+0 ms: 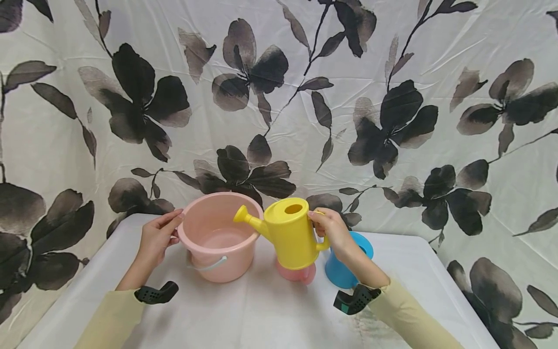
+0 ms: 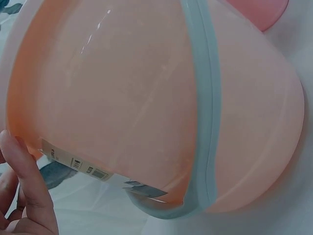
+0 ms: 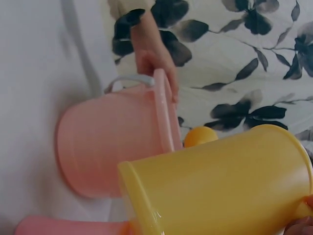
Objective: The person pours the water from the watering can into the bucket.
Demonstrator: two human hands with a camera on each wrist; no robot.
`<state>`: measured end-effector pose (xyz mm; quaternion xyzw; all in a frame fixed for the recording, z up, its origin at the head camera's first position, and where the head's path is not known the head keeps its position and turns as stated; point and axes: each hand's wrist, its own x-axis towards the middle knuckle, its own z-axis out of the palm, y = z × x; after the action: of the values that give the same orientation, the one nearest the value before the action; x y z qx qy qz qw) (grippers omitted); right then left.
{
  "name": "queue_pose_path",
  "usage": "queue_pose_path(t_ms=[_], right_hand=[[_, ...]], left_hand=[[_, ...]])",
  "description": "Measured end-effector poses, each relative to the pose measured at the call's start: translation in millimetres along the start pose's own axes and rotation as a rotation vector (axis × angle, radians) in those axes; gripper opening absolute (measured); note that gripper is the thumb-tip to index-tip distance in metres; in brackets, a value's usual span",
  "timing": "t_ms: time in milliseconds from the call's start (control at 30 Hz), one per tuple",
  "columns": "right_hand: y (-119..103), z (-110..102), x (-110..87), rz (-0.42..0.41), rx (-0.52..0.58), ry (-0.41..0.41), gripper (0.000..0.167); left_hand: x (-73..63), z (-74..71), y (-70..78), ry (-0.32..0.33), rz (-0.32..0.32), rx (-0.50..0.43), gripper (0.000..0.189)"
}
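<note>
A pink bucket (image 1: 222,261) with a pale handle stands on the white table. My left hand (image 1: 160,232) pinches the bucket's rim at its left side, thumb and fingers on either side of the edge. My right hand (image 1: 330,227) grips the handle of a yellow watering can (image 1: 291,237), held up off the table. Its spout reaches over the bucket's right rim. Partly hidden below the can is a pink object (image 1: 301,275). Behind my right wrist stands a blue container (image 1: 337,269), partly covered by the forearm. In the left wrist view, the bucket's side (image 2: 122,88) carries a printed label.
The white table (image 1: 244,315) has a back edge close to a floral cloth (image 1: 305,121) that hangs behind it. Dark wrist cameras sit on both forearms. The pink object and the blue container stand to the right of the bucket.
</note>
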<state>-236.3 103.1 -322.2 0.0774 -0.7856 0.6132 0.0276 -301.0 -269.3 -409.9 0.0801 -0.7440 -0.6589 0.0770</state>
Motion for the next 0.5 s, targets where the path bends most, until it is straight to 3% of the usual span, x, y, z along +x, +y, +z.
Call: queue_pose_path(t_ms=[500], right_hand=[[-6.2, -1.9, 3.0, -0.032, -0.075, -0.035, 0.036]], left_hand=[[-1.6, 0.7, 0.9, -0.008, -0.005, 0.012, 0.056]])
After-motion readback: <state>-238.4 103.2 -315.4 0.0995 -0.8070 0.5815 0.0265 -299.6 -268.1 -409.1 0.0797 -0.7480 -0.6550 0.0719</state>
